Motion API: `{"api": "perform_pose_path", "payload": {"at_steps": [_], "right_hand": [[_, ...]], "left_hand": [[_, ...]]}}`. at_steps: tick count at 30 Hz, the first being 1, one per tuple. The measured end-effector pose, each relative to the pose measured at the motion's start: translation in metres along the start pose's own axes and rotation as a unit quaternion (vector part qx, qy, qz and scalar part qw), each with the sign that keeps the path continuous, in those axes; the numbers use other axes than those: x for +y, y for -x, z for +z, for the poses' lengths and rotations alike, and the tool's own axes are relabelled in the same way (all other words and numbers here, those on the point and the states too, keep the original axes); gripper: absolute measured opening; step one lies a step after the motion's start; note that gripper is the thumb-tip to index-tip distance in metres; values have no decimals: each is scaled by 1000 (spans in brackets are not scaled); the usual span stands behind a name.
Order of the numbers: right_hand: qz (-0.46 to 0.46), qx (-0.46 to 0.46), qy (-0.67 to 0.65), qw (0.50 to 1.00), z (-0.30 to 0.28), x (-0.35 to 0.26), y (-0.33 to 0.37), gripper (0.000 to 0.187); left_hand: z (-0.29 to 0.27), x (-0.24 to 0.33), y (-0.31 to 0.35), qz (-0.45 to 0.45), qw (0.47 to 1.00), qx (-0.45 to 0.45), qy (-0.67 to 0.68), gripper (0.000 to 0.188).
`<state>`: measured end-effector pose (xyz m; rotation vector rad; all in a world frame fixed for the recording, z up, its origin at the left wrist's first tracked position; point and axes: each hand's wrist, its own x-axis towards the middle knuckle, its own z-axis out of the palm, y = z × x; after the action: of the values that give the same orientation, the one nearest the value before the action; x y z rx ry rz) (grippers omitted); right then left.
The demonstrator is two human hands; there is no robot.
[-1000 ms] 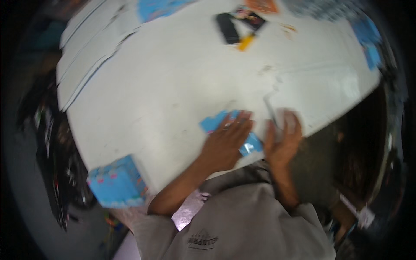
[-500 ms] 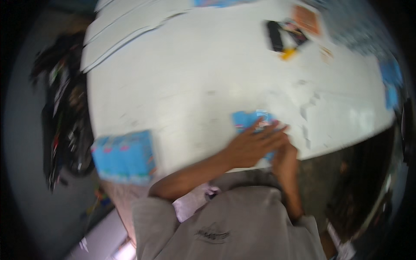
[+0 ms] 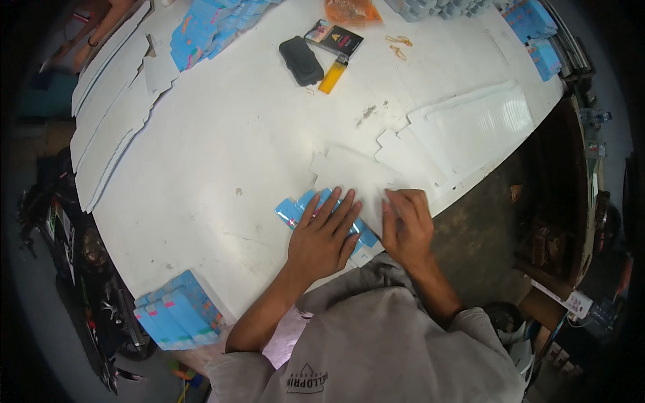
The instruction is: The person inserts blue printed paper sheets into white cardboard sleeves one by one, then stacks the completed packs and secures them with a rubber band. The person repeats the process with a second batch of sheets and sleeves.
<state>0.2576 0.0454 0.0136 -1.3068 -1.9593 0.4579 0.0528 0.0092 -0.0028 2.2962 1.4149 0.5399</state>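
Observation:
My left hand (image 3: pixel 322 235) lies with outstretched fingers over a small blue folding carton (image 3: pixel 287 211) at the table's near edge. The carton looks flat, with white and pink marks, and much of it is hidden under the palm. Just to the right, my right hand (image 3: pixel 408 227) is held with its fingers curled and thumb and index close together. Whatever is between those fingertips, if anything, is too small to make out. Beyond both hands lies a flat white carton blank (image 3: pixel 353 168), printed side not showing.
Blue cartons (image 3: pixel 178 312) stand grouped at the near left corner. White blanks (image 3: pixel 470 131) lie at right, more sheets (image 3: pixel 117 127) at far left. A black case (image 3: pixel 301 62), yellow lighter (image 3: pixel 334 75) and rubber bands (image 3: pixel 399 47) sit farther back. Another person's arm (image 3: pixel 101 30) shows top left.
The view has shifted and sharpened. My hands, close together and overlapping over the blue carton before, are now apart, the left flat on it and the right beside it.

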Motion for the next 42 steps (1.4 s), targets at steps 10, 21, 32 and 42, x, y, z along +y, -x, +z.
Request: {"api": "perform_pose_path", "payload": {"at_steps": [10, 21, 32, 42], "right_hand": [[-76, -136, 51, 986, 22, -19, -7, 50], [-81, -75, 63, 992, 34, -38, -18, 34], [93, -151, -44, 983, 15, -58, 9, 26], [-52, -221, 94, 969, -17, -2, 4, 55]], "left_hand": [[-36, -5, 62, -129, 989, -29, -67, 62], [-13, -3, 43, -111, 991, 25, -67, 60], [-18, -8, 39, -54, 997, -9, -54, 72], [-30, -2, 42, -79, 997, 8, 12, 67]]}}
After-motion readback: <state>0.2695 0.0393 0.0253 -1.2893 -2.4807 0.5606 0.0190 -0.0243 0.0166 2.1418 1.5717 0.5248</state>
